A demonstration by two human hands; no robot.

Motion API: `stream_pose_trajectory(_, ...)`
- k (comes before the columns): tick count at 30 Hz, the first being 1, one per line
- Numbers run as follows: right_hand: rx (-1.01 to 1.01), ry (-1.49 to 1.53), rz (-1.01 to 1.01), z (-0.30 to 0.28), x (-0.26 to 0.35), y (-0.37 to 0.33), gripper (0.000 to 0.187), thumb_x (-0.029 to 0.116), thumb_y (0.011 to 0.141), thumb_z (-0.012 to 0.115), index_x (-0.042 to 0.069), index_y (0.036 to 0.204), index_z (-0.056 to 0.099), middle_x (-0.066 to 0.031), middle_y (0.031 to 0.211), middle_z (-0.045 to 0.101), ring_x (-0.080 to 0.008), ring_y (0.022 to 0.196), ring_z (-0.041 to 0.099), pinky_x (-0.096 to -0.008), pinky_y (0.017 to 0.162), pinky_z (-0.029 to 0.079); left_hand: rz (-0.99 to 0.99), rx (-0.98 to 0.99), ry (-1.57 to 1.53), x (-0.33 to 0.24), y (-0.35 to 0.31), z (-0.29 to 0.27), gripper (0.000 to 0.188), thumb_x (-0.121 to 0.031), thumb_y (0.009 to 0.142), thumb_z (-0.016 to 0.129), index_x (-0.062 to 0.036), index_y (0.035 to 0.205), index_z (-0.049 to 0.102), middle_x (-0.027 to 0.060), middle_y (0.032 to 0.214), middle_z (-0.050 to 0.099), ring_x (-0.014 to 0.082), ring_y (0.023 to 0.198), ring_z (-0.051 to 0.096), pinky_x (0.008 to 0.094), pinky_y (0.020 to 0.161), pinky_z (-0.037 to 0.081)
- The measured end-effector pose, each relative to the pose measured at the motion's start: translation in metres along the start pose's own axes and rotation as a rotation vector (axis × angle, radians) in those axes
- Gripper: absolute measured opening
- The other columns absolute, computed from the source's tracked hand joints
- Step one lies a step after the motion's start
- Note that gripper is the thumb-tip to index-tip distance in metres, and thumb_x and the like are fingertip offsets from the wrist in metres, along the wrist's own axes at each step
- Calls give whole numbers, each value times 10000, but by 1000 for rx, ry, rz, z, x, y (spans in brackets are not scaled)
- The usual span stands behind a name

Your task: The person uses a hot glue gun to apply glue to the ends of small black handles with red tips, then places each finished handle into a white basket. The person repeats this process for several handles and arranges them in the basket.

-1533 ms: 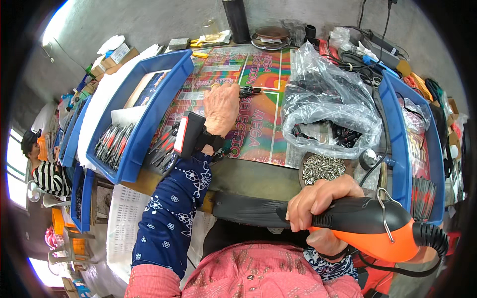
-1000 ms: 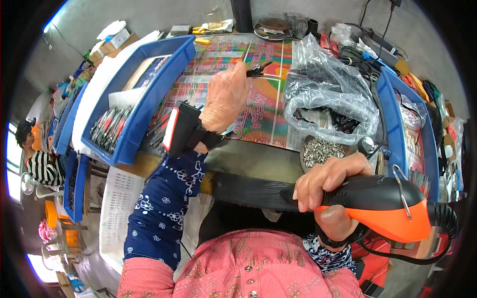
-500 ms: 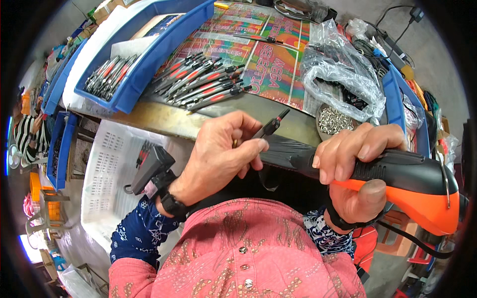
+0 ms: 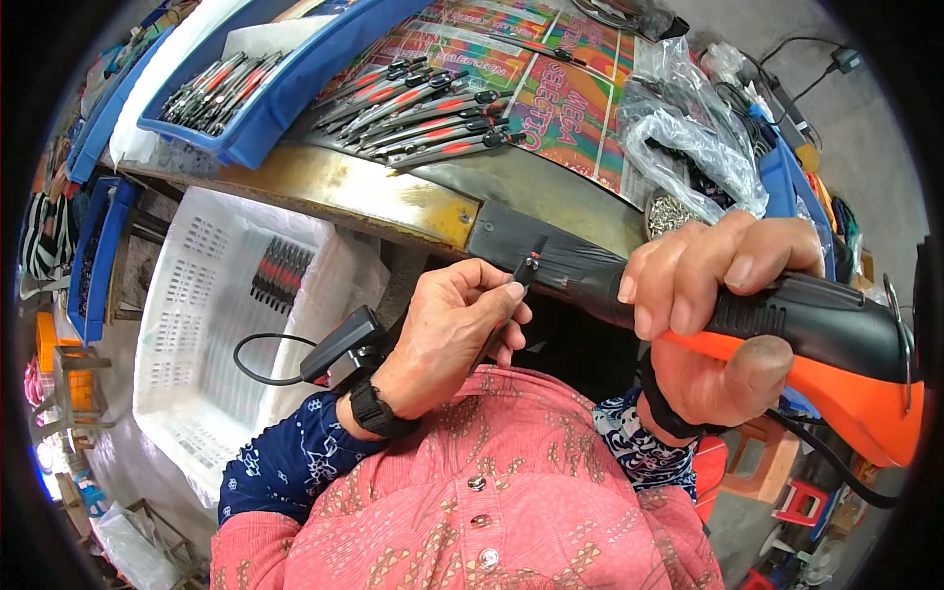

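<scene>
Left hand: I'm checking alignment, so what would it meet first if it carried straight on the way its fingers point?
The left hand pinches a small black part and points up-right at the driver in the right hand. It would probably meet the driver's black front end first, though depth is unclear.

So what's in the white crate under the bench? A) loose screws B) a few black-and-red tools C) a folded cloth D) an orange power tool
B: a small bunch of black-and-red tools lies in the white crate.
</scene>
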State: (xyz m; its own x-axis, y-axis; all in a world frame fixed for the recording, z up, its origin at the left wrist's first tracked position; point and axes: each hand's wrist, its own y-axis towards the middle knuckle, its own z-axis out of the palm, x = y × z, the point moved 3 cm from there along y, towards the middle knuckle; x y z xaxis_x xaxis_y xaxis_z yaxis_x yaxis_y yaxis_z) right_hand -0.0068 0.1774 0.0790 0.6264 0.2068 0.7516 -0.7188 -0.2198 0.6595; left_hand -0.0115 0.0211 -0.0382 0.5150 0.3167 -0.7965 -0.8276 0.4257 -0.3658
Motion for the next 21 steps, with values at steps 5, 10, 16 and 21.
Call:
stream_pose_trajectory(5, -13, -9, 12, 3, -6, 3, 439, 441, 849, 617, 71, 975, 415, -47, 718, 492, -166, 565, 525, -344, 622, 456, 26, -21, 7, 4, 2, 1, 111, -139, 901, 575, -29, 900, 559, 50, 757, 620, 67, 547, 516, 181, 440, 380)
stream_pose_trajectory(10, 34, 43, 5, 1, -12, 6, 449, 451, 844, 621, 74, 977, 416, -47, 721, 494, -169, 567, 526, -347, 623, 455, 32, -35, 48, 4, 1, 1, 125, -158, 905, 569, -36, 878, 562, 30, 747, 612, 51, 542, 483, 172, 437, 350)
stream_pose_trajectory(16, 29, 47, 23, 0, -16, 6, 454, 456, 843, 620, 73, 978, 417, -47, 722, 495, -168, 567, 523, -345, 624, 454, 11, -53, 69, 1, 0, 4, 129, -162, 904, 564, -36, 874, 556, 20, 740, 597, 47, 536, 463, 175, 444, 356)
stream_pose_trajectory(21, 36, 46, 20, -1, -18, 6, 457, 458, 842, 620, 71, 977, 418, -45, 722, 495, -167, 566, 521, -345, 619, 453, -1, -70, 82, 1, 0, 5, 135, -164, 901, 564, -31, 877, 550, 17, 734, 585, 45, 536, 456, 181, 445, 360)
